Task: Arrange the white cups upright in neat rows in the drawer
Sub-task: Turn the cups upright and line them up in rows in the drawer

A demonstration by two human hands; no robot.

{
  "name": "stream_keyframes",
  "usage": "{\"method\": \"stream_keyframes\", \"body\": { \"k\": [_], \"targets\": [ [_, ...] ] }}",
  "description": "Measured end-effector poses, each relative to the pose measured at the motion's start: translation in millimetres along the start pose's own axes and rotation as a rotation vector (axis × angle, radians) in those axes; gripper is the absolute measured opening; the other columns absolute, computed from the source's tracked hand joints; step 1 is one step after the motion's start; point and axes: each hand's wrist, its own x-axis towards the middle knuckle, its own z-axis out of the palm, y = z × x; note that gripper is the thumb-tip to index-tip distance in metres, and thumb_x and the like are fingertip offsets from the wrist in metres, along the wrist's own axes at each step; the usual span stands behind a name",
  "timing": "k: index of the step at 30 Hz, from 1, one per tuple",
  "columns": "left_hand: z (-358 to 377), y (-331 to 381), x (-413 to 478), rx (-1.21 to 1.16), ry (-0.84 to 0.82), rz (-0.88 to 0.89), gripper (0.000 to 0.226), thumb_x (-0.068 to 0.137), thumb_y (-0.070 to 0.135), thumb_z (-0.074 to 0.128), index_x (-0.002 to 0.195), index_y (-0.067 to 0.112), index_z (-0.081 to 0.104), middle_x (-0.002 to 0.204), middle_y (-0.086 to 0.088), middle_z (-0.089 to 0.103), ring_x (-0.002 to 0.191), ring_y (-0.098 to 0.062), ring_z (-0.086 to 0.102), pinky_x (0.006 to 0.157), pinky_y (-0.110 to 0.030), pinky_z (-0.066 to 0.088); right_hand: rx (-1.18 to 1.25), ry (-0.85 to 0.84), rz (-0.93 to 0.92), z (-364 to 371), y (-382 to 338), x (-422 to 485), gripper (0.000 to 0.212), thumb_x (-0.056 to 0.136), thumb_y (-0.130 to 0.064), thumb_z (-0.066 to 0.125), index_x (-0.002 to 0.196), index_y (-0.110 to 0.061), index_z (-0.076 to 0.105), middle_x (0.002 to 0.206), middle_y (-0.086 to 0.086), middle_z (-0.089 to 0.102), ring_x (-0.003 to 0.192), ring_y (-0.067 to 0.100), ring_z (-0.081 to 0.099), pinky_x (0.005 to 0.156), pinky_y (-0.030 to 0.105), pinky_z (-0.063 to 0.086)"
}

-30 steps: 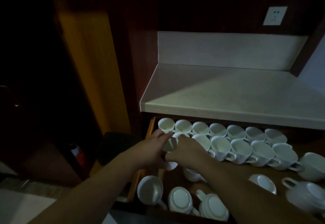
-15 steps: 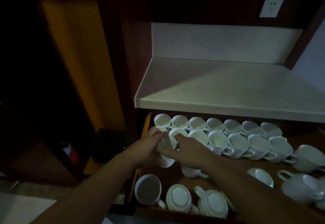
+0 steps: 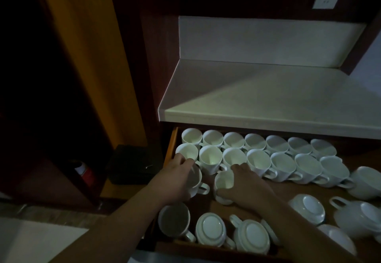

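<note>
Nearest me, overturned white ceramic cups [image 3: 210, 228] lie at the wooden drawer's front edge [image 3: 206, 249]. My left hand [image 3: 177, 182] wraps one upright cup [image 3: 196, 182]; my right hand [image 3: 245, 184] clasps another [image 3: 223, 183]. Two neat upright rows [image 3: 257, 151] fill the back, under the pale counter [image 3: 268, 101].

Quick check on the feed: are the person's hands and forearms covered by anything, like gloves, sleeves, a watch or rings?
Nothing visible. The left hand and right hand are bare, with no gloves. Both forearms are uncovered as far as the frame shows; no sleeve edge, watch or bracelet appears. No rings are apparent, but the light is dim and the fingers are partly hidden, so a thin band could be missed.
</note>
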Motion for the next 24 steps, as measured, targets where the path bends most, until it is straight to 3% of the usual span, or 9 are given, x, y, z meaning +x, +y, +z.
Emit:
{"method": "stream_keyframes", "body": {
  "k": [4, 8, 20, 24],
  "targets": [
    [8, 3, 5, 0.054, -0.012, -0.045, 0.094, 0.081, 0.040, 0.087, 0.155, 0.033, 0.030, 0.155, 0.003, 0.029, 0.140, -0.022, 0.041, 0.110, -0.041, 0.049, -0.102, -0.002, -0.011, 10, 0, -4, 0.081, 0.075, -0.060, 0.076, 0.135, -0.017, 0.043, 0.134, 0.009, 0.047, 0.127, 0.027, 0.051, 0.097, 0.037, 0.051],
    [20, 0, 8, 0.136, -0.003, -0.022, 0.095, 0.081, 0.041, 0.086, 0.156, 0.033, 0.028, 0.154, 0.001, 0.034, 0.138, -0.022, 0.042, 0.106, -0.041, 0.049, -0.045, -0.004, 0.017, 15, 2, 1, 0.076, 0.074, -0.048, 0.082, 0.131, -0.015, 0.043, 0.132, 0.010, 0.049, 0.123, 0.027, 0.053, 0.088, 0.031, 0.048],
    [28, -10, 18, 0.208, -0.021, 0.048, 0.089, 0.083, 0.052, 0.081, 0.154, 0.029, 0.031, 0.152, -0.001, 0.040, 0.139, -0.025, 0.041, 0.108, -0.043, 0.046, -0.004, 0.056, -0.062, 23, -9, 9, 0.075, 0.077, -0.051, 0.082, 0.132, -0.017, 0.045, 0.129, 0.004, 0.049, 0.109, 0.019, 0.052, 0.080, 0.028, 0.038],
    [30, -11, 17, 0.203, 0.003, 0.057, 0.088, 0.084, 0.050, 0.081, 0.153, 0.030, 0.031, 0.153, -0.001, 0.039, 0.140, -0.025, 0.041, 0.106, -0.042, 0.048, 0.001, 0.051, -0.072, 26, -10, 15, 0.075, 0.079, -0.050, 0.081, 0.135, -0.016, 0.043, 0.129, 0.004, 0.048, 0.118, 0.022, 0.055, 0.081, 0.028, 0.038]
  ]
}}
